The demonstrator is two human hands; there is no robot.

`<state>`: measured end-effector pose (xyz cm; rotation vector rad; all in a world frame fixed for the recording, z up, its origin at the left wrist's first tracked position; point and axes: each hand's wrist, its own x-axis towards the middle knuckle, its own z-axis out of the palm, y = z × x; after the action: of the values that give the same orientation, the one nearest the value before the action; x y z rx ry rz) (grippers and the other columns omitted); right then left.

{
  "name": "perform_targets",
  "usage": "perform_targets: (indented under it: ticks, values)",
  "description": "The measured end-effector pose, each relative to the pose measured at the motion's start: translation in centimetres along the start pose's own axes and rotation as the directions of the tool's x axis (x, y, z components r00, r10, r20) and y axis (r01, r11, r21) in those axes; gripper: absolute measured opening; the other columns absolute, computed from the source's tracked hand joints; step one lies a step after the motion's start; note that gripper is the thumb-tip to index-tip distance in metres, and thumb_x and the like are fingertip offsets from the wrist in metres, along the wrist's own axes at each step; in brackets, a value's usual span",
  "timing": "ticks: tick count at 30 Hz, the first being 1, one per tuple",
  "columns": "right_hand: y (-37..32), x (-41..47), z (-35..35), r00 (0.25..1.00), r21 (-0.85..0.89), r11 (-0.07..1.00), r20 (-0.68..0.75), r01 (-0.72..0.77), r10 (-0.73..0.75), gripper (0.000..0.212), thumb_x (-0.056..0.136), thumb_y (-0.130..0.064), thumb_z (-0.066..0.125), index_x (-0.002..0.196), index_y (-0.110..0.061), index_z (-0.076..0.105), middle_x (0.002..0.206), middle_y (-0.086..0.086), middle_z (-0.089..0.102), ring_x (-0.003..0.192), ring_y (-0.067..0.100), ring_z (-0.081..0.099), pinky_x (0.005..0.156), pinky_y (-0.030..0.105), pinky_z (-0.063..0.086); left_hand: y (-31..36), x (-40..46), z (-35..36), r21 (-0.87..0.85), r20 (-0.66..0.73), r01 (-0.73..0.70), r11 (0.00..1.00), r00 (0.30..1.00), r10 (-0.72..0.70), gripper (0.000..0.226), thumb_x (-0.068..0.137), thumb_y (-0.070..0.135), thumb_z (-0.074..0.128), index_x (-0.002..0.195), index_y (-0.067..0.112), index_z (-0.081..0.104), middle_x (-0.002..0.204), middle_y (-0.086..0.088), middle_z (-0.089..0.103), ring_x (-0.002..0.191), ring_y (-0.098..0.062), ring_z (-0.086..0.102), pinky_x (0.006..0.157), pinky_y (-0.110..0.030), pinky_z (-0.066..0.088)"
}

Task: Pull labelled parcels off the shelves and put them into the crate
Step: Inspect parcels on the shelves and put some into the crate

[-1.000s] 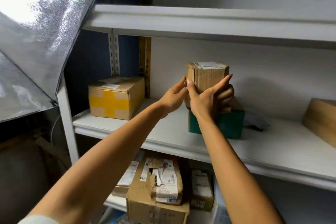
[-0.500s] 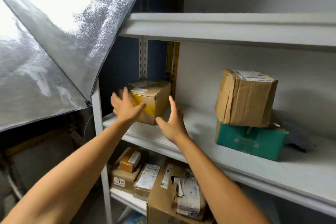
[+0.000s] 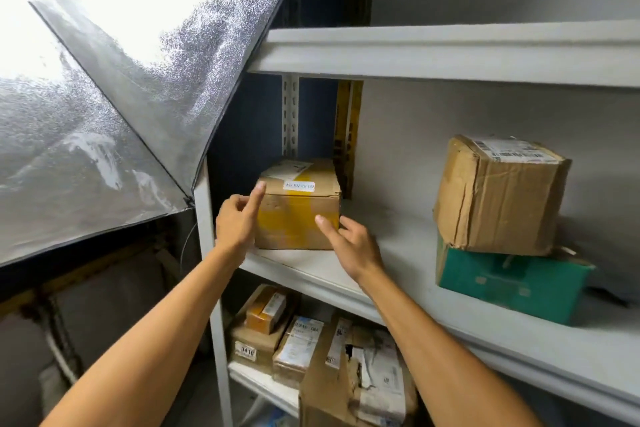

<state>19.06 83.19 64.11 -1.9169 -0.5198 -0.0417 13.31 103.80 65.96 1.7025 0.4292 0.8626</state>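
A small cardboard parcel with yellow tape and a white label (image 3: 298,208) sits at the left end of the white middle shelf (image 3: 398,253). My left hand (image 3: 239,218) is at its left front corner, index finger raised against the top edge, other fingers loosely curled. My right hand (image 3: 349,243) touches the parcel's lower right corner, thumb on the front face. Neither hand grips it. Further right, a crumpled brown labelled parcel (image 3: 498,194) lies on a green box (image 3: 509,281). No crate is in view.
Several labelled parcels (image 3: 311,343) crowd the lower shelf. An upper shelf (image 3: 450,52) hangs overhead. A silver reflective sheet (image 3: 104,97) slopes down at the left, beside the shelf's white upright post (image 3: 204,218).
Both hands left the brown parcel on the green box and moved left to the yellow-taped parcel. They have now closed in on its two front corners.
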Motion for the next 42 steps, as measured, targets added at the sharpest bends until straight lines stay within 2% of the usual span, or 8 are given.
perform_targets:
  ticks: [5, 9, 14, 19, 25, 31, 36, 42]
  values:
    - [0.6, -2.7, -2.4, 0.976, 0.046, 0.998, -0.213, 0.047, -0.036, 0.078, 0.077, -0.089, 0.044, 0.071, -0.015, 0.069, 0.064, -0.004, 0.072, 0.070, 0.017, 0.071, 0.067, 0.040, 0.059, 1.3, -0.8, -1.8, -0.053, -0.018, -0.055, 0.997, 0.998, 0.054, 0.073, 0.093, 0.064, 0.051, 0.068, -0.004, 0.061, 0.065, -0.016, 0.059, 0.061, -0.020, 0.055, 0.065, -0.030, 0.047]
    - [-1.1, -2.8, -3.2, 0.978, 0.344, 0.939, -0.187, -0.025, 0.094, 0.060, 0.095, -0.063, 0.052, 0.076, -0.009, 0.069, 0.068, 0.012, 0.073, 0.063, 0.023, 0.070, 0.057, 0.026, 0.051, 2.4, 0.3, -2.6, -0.046, 0.190, 0.056, 0.997, 0.981, -0.047, 0.054, 0.092, 0.060, 0.057, 0.095, 0.008, 0.072, 0.094, -0.015, 0.073, 0.093, -0.025, 0.068, 0.083, -0.036, 0.051]
    - [-3.3, 0.7, -1.3, 0.988, 0.374, 0.914, 0.053, -0.156, 0.147, 0.056, 0.093, -0.070, 0.047, 0.117, -0.024, 0.069, 0.109, 0.001, 0.074, 0.106, 0.022, 0.068, 0.080, 0.032, 0.055, 3.6, -0.2, -2.4, -0.027, 0.476, 0.319, 0.947, 0.837, -0.268, 0.060, 0.090, 0.073, 0.045, 0.120, 0.025, 0.066, 0.112, -0.008, 0.074, 0.109, -0.028, 0.066, 0.103, -0.045, 0.046]
    - [-4.0, -0.2, -0.9, 0.933, 0.533, 0.779, 0.311, -0.330, 0.182, 0.054, 0.098, -0.060, 0.037, 0.117, -0.024, 0.073, 0.115, 0.011, 0.074, 0.107, 0.029, 0.065, 0.105, 0.049, 0.045, 4.4, -2.6, -2.3, -0.141, 0.465, 0.460, 0.877, 0.812, -0.352, 0.049, 0.094, 0.058, 0.045, 0.108, 0.014, 0.064, 0.082, -0.009, 0.076, 0.081, -0.022, 0.068, 0.076, -0.033, 0.052]
    - [-3.0, -3.3, -1.6, 0.951, 0.594, 0.773, 0.307, -0.225, 0.041, 0.064, 0.094, -0.071, 0.039, 0.141, -0.031, 0.055, 0.129, 0.004, 0.069, 0.121, 0.024, 0.064, 0.104, 0.048, 0.050, 4.0, -5.6, -3.7, -0.209, 0.506, 0.431, 0.878, 0.816, -0.281, 0.048, 0.095, 0.052, 0.044, 0.126, 0.018, 0.059, 0.093, -0.009, 0.077, 0.087, -0.024, 0.068, 0.075, -0.035, 0.052]
    - [-2.3, -5.9, -2.5, 0.991, 0.694, 0.708, 0.082, -0.130, 0.101, 0.091, 0.067, -0.082, 0.070, 0.140, -0.031, 0.051, 0.130, 0.011, 0.066, 0.118, 0.031, 0.065, 0.101, 0.058, 0.051, 2.1, -10.2, -4.1, -0.505, 0.553, 0.239, 0.829, 0.828, 0.098, 0.074, 0.081, 0.032, 0.053, 0.152, 0.037, 0.035, 0.142, -0.003, 0.059, 0.124, -0.031, 0.061, 0.097, -0.046, 0.053]
    - [-1.1, -11.0, -2.8, 0.999, 0.713, 0.702, -0.019, -0.011, 0.036, 0.070, 0.082, -0.068, 0.063, 0.140, -0.030, 0.050, 0.127, 0.012, 0.066, 0.117, 0.033, 0.065, 0.096, 0.059, 0.053, 1.5, -13.3, -4.4, -0.556, 0.555, 0.349, 0.754, 0.832, 0.024, 0.089, 0.072, 0.062, 0.074, 0.149, 0.031, 0.043, 0.147, -0.009, 0.054, 0.128, -0.032, 0.058, 0.100, -0.049, 0.052]
    - [0.3, -16.6, -3.8, 0.993, 0.653, 0.757, -0.077, -0.020, 0.092, 0.076, 0.078, -0.083, 0.057, 0.140, -0.039, 0.050, 0.136, 0.012, 0.058, 0.122, 0.031, 0.062, 0.098, 0.056, 0.052, 1.6, -18.0, -3.7, -0.545, 0.648, 0.402, 0.735, 0.758, 0.066, 0.048, 0.103, 0.032, 0.028, 0.148, 0.021, 0.043, 0.143, -0.017, 0.056, 0.116, -0.031, 0.066, 0.085, -0.043, 0.059]
